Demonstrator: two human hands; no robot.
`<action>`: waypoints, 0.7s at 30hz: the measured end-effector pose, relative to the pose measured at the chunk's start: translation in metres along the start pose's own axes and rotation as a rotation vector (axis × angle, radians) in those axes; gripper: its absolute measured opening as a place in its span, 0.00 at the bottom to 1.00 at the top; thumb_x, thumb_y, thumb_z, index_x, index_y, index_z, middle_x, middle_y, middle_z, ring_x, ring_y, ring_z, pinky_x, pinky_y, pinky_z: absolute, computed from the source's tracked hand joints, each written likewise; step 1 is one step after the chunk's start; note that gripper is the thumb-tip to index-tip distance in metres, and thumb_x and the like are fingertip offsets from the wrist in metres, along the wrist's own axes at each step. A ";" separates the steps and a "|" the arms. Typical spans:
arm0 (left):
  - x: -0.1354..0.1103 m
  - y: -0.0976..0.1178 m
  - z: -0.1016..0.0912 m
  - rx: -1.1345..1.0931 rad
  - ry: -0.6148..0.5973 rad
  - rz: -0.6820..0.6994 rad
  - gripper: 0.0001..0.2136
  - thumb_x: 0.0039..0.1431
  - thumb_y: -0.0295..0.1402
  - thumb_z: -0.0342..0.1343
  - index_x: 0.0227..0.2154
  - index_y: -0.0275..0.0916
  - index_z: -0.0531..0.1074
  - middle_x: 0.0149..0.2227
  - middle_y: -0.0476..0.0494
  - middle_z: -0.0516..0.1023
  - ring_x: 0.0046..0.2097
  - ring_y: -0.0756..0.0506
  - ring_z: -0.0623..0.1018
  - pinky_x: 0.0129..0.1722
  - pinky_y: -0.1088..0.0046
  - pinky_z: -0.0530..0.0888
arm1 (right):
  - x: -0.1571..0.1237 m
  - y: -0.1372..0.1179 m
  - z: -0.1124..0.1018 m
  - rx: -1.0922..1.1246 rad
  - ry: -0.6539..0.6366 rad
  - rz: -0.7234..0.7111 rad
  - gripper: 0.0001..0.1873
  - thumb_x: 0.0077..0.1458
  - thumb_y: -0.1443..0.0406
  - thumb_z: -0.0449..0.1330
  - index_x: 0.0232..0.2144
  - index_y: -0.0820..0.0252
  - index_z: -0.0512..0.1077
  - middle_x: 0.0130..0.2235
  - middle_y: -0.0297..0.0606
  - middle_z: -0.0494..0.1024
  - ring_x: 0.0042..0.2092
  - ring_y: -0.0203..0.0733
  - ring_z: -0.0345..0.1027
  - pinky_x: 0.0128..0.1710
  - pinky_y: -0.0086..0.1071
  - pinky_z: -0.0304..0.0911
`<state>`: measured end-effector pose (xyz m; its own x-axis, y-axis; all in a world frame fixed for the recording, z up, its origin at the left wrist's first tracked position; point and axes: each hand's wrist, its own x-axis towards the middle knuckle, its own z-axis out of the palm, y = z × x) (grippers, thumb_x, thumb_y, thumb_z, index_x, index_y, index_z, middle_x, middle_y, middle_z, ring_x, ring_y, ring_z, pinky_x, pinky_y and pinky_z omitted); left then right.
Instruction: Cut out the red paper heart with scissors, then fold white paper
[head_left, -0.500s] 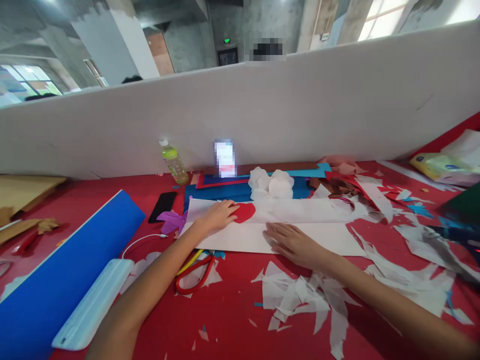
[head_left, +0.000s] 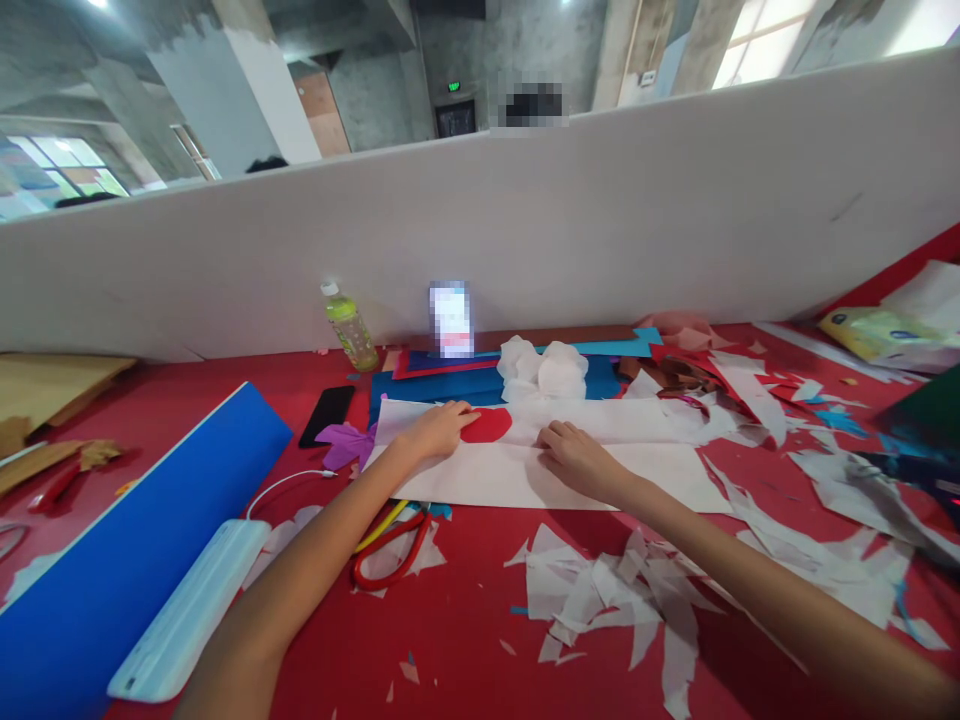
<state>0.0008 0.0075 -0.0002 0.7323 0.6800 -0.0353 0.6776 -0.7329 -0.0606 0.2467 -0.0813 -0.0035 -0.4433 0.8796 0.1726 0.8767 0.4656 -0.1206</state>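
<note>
A long white sheet of paper point(head_left: 660, 475) with a crease along its length lies across the red table. On its upper half rests a red rounded paper piece point(head_left: 487, 426). My left hand point(head_left: 439, 432) lies on the sheet, its fingertips touching the left edge of the red piece. To the right of that piece, my right hand point(head_left: 574, 458) has its fingers bent and drawn together on the white paper near the crease. Red-handled scissors point(head_left: 394, 560) lie just below the sheet, partly beneath it, beside something yellow.
White paper scraps point(head_left: 592, 590) spread over the table's front and right. Behind the sheet are white round paper cutouts point(head_left: 544, 370), blue paper point(head_left: 435, 386) and a lit phone point(head_left: 451, 320). Leftward stand a bottle point(head_left: 349, 328), a black phone point(head_left: 327, 416) and a blue board point(head_left: 150, 540).
My right hand has gone from flat to bent fingers and moved slightly up the sheet. My left fingers have drawn back a little, so more of the red piece shows.
</note>
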 end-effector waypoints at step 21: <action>-0.009 -0.001 -0.042 -0.031 -0.230 -0.096 0.18 0.55 0.42 0.46 0.48 0.46 0.65 0.46 0.42 0.69 0.44 0.41 0.72 0.36 0.70 0.68 | -0.109 -0.049 -0.028 -0.005 -0.078 -0.435 0.24 0.41 0.76 0.54 0.44 0.59 0.67 0.47 0.44 0.72 0.45 0.49 0.66 0.46 0.40 0.59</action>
<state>-0.0041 0.0012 0.0420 0.6322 0.7307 -0.2575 0.7478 -0.6625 -0.0439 0.2575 -0.2026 0.0110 -0.7840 0.6067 0.1315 0.6062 0.7938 -0.0485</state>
